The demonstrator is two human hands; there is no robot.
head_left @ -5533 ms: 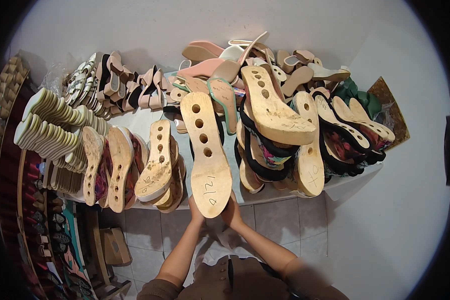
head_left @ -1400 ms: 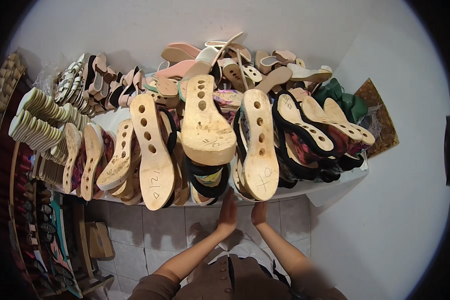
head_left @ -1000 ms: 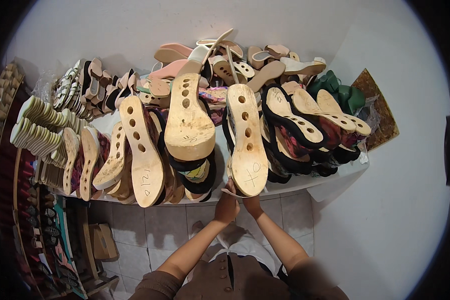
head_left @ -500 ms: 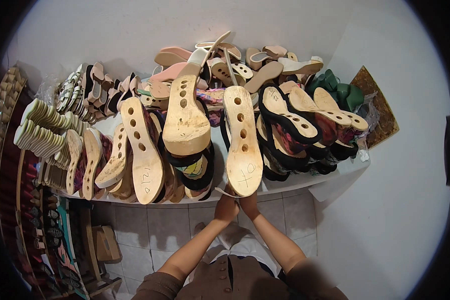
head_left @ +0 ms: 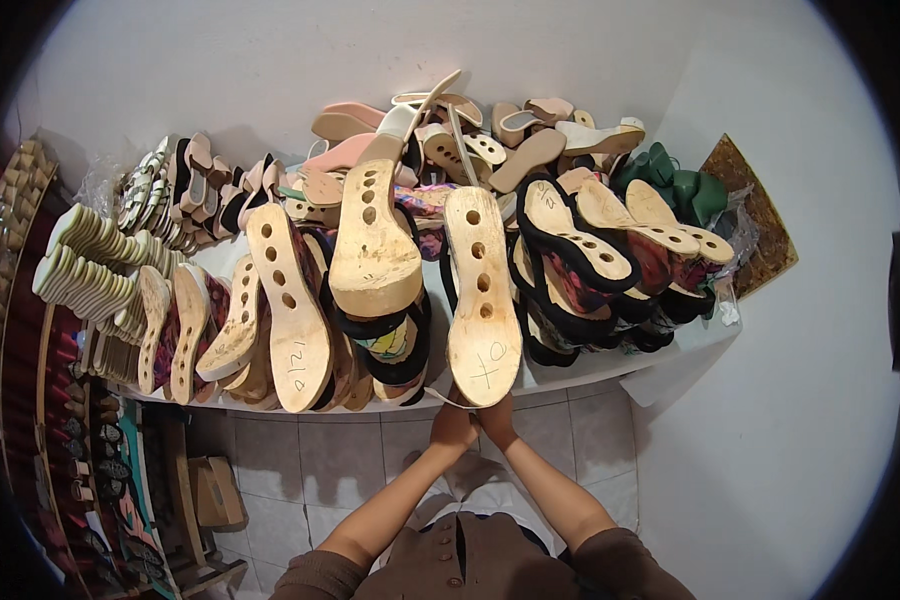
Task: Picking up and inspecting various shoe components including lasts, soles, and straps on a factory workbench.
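My left hand [head_left: 454, 430] and my right hand [head_left: 496, 420] meet at the front edge of the table. Above them rises a long pale wooden sole [head_left: 483, 290] with several round holes and a pencil mark, and its rounded tip covers most of my fingers. My left hand looks curled closed, but what it grips is hidden. The right hand's fingers are out of sight behind the sole. A thin whitish strip [head_left: 438, 396] curves out beside my left hand. To the left stands a thick wooden platform sole [head_left: 378, 245] with a heel.
Wooden soles and black-edged floral wedge sandals [head_left: 570, 250] crowd the white table [head_left: 610, 366]. Pink and beige sandals [head_left: 345, 122] pile up by the wall. Cream sole pieces [head_left: 90, 262] are stacked left, green shoes [head_left: 685, 185] lie right. A cardboard box [head_left: 216, 492] sits on the floor.
The whole view has shifted slightly, so the table and shoes appear a little lower. The front sole's tip now covers a bit more of my hands, which stay together in the same place.
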